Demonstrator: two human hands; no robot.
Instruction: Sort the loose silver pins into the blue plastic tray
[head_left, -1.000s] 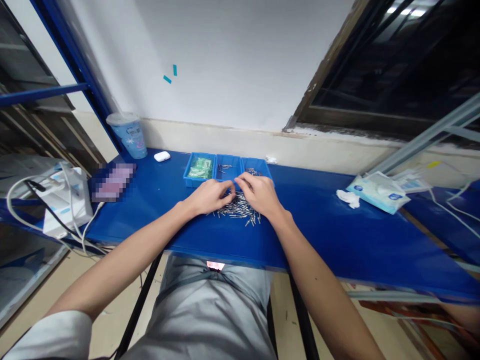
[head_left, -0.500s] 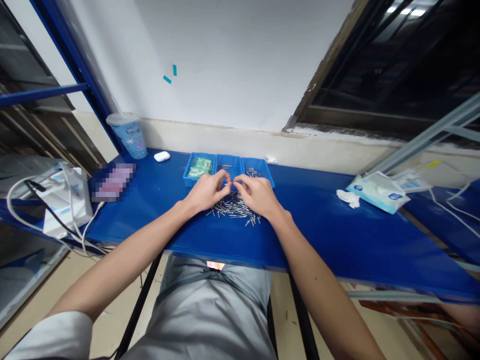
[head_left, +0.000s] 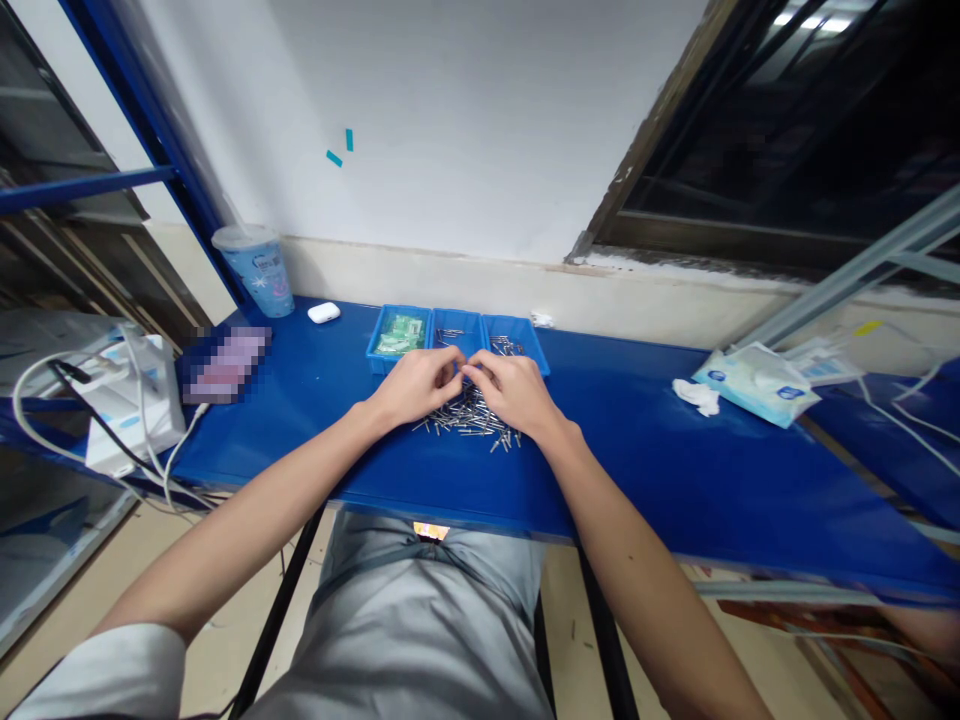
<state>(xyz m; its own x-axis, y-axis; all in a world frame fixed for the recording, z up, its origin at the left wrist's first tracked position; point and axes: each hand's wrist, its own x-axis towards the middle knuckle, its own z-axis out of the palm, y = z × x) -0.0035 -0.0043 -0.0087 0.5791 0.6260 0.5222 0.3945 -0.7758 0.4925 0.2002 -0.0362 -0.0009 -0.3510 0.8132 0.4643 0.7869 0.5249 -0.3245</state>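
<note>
Both hands meet above a pile of thin silvery metal pins (head_left: 480, 418), which look like rivets, on the blue table. My left hand (head_left: 420, 383) has its thumb and fingers pinched together; whatever lies between them is too small to make out. Fingertip to fingertip with it, my right hand (head_left: 514, 388) is pinched as well, its contents hidden. Just beyond the hands stand three joined blue bins. The left bin (head_left: 373, 352) has green-and-white packets (head_left: 401, 334), the middle bin (head_left: 459, 345) a few pins, and the right bin (head_left: 534, 345) more pins.
On the left are a patterned cup (head_left: 259, 275), a white earphone case (head_left: 324, 313), a blurred phone (head_left: 229, 365) and a white power strip with cables (head_left: 135, 405). A tissue pack (head_left: 757, 383) and a crumpled tissue (head_left: 696, 396) lie right. Behind rises a wall (head_left: 450, 150).
The fingertips of both hands have drawn slightly closer together, and the left fingers have curled in more. Bins and pile look the same.
</note>
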